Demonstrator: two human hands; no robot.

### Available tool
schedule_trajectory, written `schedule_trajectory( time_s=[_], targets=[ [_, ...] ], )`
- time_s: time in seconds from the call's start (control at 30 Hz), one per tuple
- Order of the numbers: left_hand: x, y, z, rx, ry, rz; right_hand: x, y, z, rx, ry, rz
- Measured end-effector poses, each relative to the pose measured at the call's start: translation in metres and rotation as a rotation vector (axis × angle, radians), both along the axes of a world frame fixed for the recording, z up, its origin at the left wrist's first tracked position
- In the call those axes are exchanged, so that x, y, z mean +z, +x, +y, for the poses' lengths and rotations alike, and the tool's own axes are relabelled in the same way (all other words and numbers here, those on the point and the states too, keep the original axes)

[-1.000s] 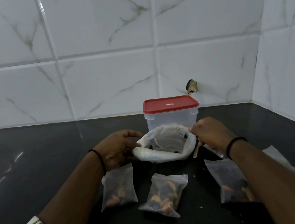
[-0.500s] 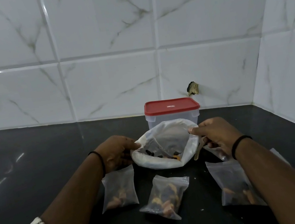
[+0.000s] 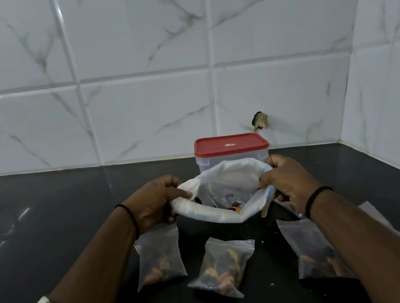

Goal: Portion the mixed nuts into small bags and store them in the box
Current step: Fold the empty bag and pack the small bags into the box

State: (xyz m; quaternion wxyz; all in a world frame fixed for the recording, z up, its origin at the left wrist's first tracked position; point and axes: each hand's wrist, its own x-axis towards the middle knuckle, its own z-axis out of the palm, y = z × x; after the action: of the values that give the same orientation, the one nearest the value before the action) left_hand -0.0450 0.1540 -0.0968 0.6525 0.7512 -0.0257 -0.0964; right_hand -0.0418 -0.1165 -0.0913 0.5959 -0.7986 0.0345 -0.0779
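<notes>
On a black desk (image 3: 47, 231) against white marbled tiles, the left hand (image 3: 154, 203) and right hand (image 3: 283, 180) each pinch the rolled rim of a big nut bag (image 3: 219, 209) (mouth spread wide). Three filled small bags (image 3: 220, 268) lie nearer; the red-lidded box (image 3: 230, 147) stands closed behind.

lidded box (image 3: 232, 155) behind, three small bags (image 3: 220, 268) in front, counter (image 3: 47, 231) left open

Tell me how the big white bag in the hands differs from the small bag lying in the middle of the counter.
The big white bag is held open by the left hand and right hand; the middle small bag lies untouched on the counter. The big one is milky, its rim rolled down; the small one is clear and flat-topped. Both hold nuts.
</notes>
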Motion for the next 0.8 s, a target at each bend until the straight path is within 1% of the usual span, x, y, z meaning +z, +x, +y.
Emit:
schedule_trajectory(
  time_s=[0.1, 0.13, 0.27, 0.33, 0.4, 0.47, 0.5, 0.6, 0.63, 0.7, 0.8],
  targets=[
    [0.001, 0.0, 0.0, 0.042, 0.024, -0.052, -0.001, 0.002, 0.002, -0.041, -0.133, -0.098],
    [0.002, 0.0, 0.0, 0.088, 0.051, -0.076, -0.002, 0.003, 0.003, -0.052, -0.189, -0.129],
    [0.0, 0.004, -0.005, 0.372, 0.273, -0.238, -0.005, 0.001, 0.009, -0.111, -0.452, -0.267],
    [-0.005, 0.008, -0.005, 0.484, 0.301, -0.294, -0.006, -0.001, 0.012, -0.112, -0.56, -0.326],
    [-0.008, 0.01, -0.002, 0.543, 0.322, -0.306, -0.008, -0.001, 0.012, -0.072, -0.587, -0.342],
    [-0.009, 0.01, -0.003, 0.542, 0.31, -0.241, -0.011, 0.0, 0.011, -0.009, -0.527, -0.29],
    [-0.009, 0.009, -0.005, 0.535, 0.275, -0.195, -0.011, 0.0, 0.01, 0.031, -0.456, -0.242],
    [-0.004, 0.005, -0.01, 0.499, 0.073, -0.071, -0.004, -0.005, 0.007, 0.159, -0.184, -0.087],
    [-0.002, 0.003, -0.011, 0.485, 0.007, -0.032, -0.002, -0.006, 0.006, 0.174, -0.131, -0.057],
    [0.0, 0.0, -0.01, 0.44, -0.112, 0.038, 0.002, -0.008, 0.005, 0.145, -0.103, -0.047],
    [0.001, -0.001, -0.007, 0.334, -0.276, 0.065, 0.004, -0.01, 0.006, 0.086, -0.044, -0.021]
  ],
)
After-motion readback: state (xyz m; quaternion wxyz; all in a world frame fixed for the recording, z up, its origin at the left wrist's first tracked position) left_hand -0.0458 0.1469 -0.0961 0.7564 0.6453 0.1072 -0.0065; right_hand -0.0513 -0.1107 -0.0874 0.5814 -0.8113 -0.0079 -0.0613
